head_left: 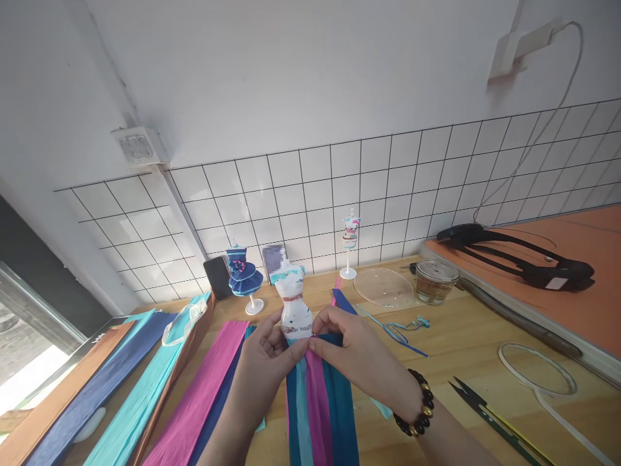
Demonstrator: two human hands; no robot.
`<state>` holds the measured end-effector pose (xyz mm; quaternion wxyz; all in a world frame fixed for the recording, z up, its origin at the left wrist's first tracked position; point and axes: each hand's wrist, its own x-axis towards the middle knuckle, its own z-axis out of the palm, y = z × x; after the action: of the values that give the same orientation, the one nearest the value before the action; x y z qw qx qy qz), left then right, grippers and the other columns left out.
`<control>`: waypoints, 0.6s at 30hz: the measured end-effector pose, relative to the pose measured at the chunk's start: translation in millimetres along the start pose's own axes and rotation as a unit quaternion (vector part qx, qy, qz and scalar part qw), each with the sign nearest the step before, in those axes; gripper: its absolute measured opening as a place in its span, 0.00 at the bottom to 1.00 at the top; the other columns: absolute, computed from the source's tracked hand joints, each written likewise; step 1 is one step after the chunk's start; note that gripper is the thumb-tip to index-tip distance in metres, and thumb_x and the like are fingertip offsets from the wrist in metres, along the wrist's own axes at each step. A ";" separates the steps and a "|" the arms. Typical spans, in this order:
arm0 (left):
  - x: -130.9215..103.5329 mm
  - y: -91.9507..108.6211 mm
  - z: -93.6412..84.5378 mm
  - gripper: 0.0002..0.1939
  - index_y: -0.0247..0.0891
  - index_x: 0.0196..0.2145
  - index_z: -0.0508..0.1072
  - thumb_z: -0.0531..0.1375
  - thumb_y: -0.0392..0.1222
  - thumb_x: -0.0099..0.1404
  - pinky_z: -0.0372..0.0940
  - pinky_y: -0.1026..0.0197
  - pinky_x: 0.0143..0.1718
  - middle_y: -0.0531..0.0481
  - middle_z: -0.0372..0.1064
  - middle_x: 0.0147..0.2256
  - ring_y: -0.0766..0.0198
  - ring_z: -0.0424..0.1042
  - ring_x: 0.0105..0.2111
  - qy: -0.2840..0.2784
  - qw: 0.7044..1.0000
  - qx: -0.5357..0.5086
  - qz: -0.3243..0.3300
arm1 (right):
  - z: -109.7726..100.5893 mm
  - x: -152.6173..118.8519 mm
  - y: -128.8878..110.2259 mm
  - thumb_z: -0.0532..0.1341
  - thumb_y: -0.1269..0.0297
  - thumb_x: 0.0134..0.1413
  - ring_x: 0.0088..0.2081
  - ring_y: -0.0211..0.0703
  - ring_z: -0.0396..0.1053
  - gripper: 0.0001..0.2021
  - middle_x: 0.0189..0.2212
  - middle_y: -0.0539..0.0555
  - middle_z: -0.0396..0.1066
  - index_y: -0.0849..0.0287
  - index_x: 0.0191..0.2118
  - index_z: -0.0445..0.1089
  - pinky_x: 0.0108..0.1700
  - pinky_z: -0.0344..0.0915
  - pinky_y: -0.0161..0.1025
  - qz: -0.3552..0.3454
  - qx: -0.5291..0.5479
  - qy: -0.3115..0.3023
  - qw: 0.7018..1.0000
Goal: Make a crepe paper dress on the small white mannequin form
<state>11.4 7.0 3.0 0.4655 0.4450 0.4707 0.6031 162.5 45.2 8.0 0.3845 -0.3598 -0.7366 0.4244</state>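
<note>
A small white dress-form mannequin (295, 304), with patches of turquoise and red on it, stands upright between my hands. Long crepe paper strips in teal, light blue and magenta (317, 395) hang from its lower end toward me. My left hand (269, 353) curls around the left side, its thumb pressing the strips at the mannequin's base. From the right, my right hand (347, 340) pinches the top of the magenta strip between thumb and forefinger. A beaded bracelet (416, 408) circles the right wrist. The thumbs nearly meet at the front.
Folded crepe paper lengths (206, 388) lie at left. Behind stand a mannequin in a blue dress (242, 272) and a bare one (349, 236). Rightward are a clear disc (383, 288), a glass jar (436, 281), ribbon scraps (400, 330), thread snips (470, 395) and a white tape loop (537, 346).
</note>
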 end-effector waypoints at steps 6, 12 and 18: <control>1.7 -0.6 -2.3 0.45 0.32 0.59 0.54 0.69 0.42 0.47 0.66 0.59 0.42 0.47 0.78 0.34 0.56 0.74 0.40 0.014 0.999 -0.003 -0.035 | -2.4 -0.4 -1.1 0.58 0.69 0.52 0.32 0.37 0.67 0.02 0.29 0.46 0.68 0.57 0.31 0.63 0.33 0.61 0.32 -0.002 0.036 -0.038 0.999; 3.5 -2.5 -5.6 0.42 0.31 0.58 0.56 0.68 0.42 0.49 0.65 0.56 0.43 0.44 0.78 0.36 0.53 0.75 0.40 0.004 0.999 0.009 -0.035 | -2.6 -0.9 0.6 0.57 0.68 0.53 0.31 0.36 0.65 0.02 0.28 0.45 0.67 0.56 0.33 0.61 0.31 0.58 0.32 -0.002 0.048 -0.060 0.997; 4.4 0.8 -7.9 0.29 0.35 0.51 0.65 0.66 0.43 0.52 0.62 0.52 0.49 0.43 0.76 0.42 0.50 0.71 0.46 -0.003 1.000 0.000 -0.018 | -6.8 -1.1 -1.5 0.58 0.60 0.54 0.22 0.34 0.52 0.05 0.21 0.42 0.56 0.54 0.35 0.64 0.23 0.49 0.32 0.037 -0.027 -0.039 0.998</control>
<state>2.8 10.0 3.0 0.4780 0.4382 0.4770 0.5933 168.5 46.0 11.4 0.3299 -0.3799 -0.7484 0.4322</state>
